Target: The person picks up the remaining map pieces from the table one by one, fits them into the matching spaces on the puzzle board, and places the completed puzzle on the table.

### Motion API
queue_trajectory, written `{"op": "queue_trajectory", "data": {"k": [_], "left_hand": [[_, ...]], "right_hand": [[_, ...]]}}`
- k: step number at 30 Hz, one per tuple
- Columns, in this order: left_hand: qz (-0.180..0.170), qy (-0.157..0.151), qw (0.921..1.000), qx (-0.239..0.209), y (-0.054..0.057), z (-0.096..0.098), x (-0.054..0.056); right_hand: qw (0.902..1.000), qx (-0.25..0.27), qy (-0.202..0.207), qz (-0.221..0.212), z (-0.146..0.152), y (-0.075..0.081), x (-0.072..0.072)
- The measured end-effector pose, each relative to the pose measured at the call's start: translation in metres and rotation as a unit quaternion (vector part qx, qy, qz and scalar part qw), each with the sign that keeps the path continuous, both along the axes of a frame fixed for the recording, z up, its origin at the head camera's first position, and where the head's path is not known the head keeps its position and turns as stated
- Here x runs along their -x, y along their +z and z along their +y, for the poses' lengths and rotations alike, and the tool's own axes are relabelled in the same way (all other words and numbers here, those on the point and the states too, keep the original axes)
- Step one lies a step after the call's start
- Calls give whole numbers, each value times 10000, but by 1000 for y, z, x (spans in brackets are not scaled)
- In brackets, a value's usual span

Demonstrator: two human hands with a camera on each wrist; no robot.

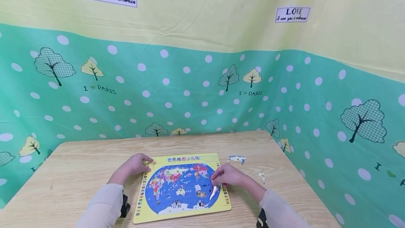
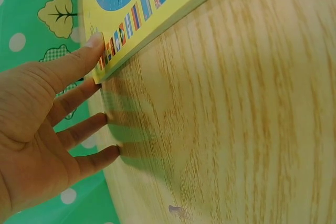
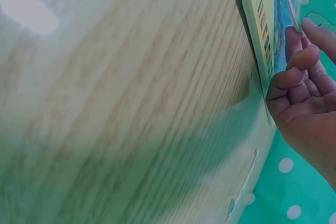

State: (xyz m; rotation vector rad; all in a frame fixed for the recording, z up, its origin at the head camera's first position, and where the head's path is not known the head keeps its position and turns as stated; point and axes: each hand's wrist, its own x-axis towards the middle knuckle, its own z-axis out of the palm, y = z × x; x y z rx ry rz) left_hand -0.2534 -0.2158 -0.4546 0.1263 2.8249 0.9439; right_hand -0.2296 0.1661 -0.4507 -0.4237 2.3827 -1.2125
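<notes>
A yellow-framed world map puzzle board (image 1: 152, 207) with a blue oval map lies on the table. My left hand (image 1: 137, 163) is at its upper left corner. In the left wrist view, the left thumb (image 2: 86, 56) touches the corner from above, while the other fingers spread fairly straight beside the edge. Over the map's right side, my right hand (image 1: 228, 175) pinches a thin, shiny puzzle piece (image 1: 213, 192) between thumb and fingertips. That piece is tilted, and glare hides its print. In the right wrist view, the piece (image 3: 290, 3) shows nearly edge-on.
Two loose puzzle pieces lie right of the board: a blue and white one (image 1: 236, 159) at the back and a small pale one (image 1: 261, 177) nearer. The wooden table (image 1: 79, 171) meets a green and yellow patterned curtain (image 1: 177, 90) behind and at the right.
</notes>
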Motion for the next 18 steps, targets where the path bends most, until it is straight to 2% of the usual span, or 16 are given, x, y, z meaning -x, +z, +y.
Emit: {"op": "queue_trajectory", "data": {"k": [18], "left_hand": [[-65, 54, 10000, 21, 1, 1, 1]], "right_hand": [[9998, -172, -36, -57, -1, -6, 0]]}}
